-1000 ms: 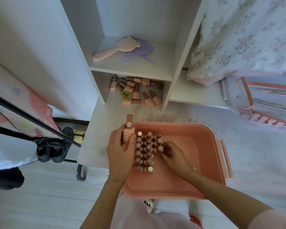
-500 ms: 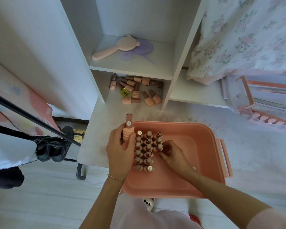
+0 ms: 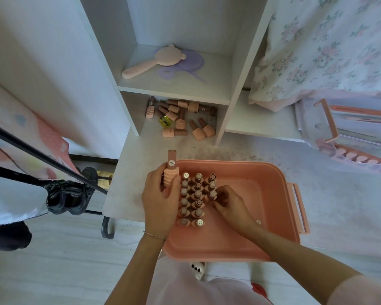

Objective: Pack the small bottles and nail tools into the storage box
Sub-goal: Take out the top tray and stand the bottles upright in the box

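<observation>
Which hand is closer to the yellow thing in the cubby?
Left. The left hand, holding a bottle, is below the yellow thing; the right hand is lower and further right, inside the box.

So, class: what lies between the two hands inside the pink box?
In the head view, rows of upright small bottles stand between the left hand and right hand, inside the pink box.

Storage box (image 3: 273,216) on white desk (image 3: 339,205)

bottles (image 3: 195,198) in box (image 3: 273,194), shelf (image 3: 174,86) behind
</observation>
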`<state>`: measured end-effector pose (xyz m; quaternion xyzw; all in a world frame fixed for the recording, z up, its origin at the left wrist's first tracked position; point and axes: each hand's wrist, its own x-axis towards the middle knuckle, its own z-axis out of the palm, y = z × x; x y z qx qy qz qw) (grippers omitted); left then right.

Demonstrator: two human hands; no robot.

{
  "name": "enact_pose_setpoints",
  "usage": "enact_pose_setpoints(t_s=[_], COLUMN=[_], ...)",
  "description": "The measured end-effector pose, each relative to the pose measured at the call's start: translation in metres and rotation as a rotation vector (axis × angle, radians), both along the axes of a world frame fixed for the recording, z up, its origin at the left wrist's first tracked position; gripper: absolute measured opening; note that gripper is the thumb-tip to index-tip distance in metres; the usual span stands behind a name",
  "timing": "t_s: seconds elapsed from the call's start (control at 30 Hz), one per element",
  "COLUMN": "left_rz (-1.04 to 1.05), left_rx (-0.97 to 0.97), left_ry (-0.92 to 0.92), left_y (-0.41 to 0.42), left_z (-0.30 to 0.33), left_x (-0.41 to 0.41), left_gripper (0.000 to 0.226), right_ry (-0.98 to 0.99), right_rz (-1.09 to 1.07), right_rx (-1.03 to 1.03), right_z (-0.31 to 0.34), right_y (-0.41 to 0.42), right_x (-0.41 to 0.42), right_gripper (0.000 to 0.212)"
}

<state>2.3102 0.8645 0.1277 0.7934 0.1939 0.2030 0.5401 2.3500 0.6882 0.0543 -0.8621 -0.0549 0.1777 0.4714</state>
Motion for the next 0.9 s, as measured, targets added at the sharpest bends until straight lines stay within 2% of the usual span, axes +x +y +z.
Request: enact_pose_setpoints(t_s=[0.27,0.53,0.67,0.73,0.9], left_rz=[-0.01,-0.035,-0.112,-0.173,-0.298], left_rx=[0.02,0.007,-0.072,-0.025,0.017], left_ry=[-0.011,-0.001,0.036,0.052,0.044], left_y=[0.001,0.001,0.003,0.003,-0.002], left_z=[0.0,0.004,0.009,0.011,0.016], left_x=[-0.001,-0.002,-0.004,-0.005,-0.006], left_gripper=[0.037,0.039,0.045,0.048,0.05], right_ry=[-0.019,-0.06,-0.098,-0.069,-0.082], right_rz=[-0.012,-0.034,-0.099,-0.065,0.043], right_rx=[-0.034,-0.085,0.033,0.121,0.316], right_z=[-0.001,0.026,0.066,0.088,0.124], right_y=[0.0,-0.012,-0.015,-0.01,0.011], right_x=[0.0,0.001,0.007,0.008,0.004], right_gripper=[0.034,0.015,0.007,0.005,0.021])
